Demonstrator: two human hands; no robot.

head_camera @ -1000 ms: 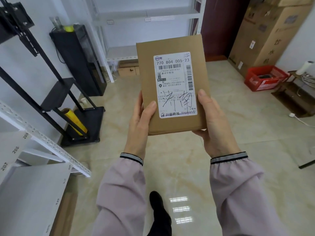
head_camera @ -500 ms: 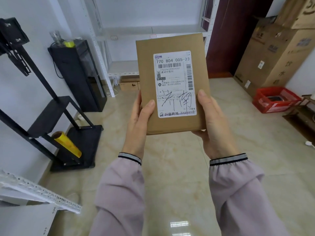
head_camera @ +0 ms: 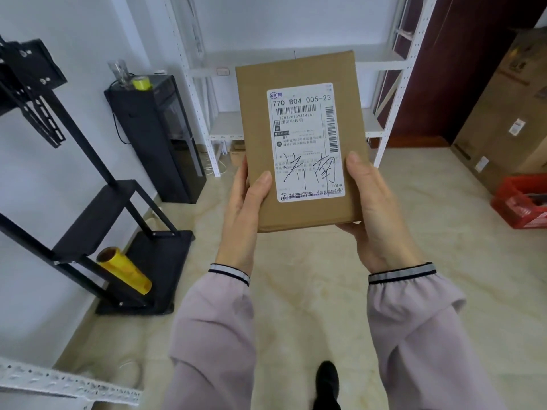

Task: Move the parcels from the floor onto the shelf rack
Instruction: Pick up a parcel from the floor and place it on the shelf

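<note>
A flat brown cardboard parcel with a white shipping label and black handwriting is held upright in front of me, at chest height above the floor. My left hand grips its lower left edge, thumb on the front. My right hand grips its lower right edge and supports the bottom. A white metal shelf rack stands against the far wall behind the parcel, its boards bare where visible. A small brown box sits on the floor under its lowest shelf.
A black stand with a yellow film roll lines the left wall, beside a black cabinet. Large cardboard boxes and a red crate stand at the right. Another white rack's rail crosses the lower left. My shoe is on beige tile.
The view has advanced toward the far white rack, which looms larger. The near rack at lower left has slid mostly out of view. Both hands keep the same grip on the parcel.
</note>
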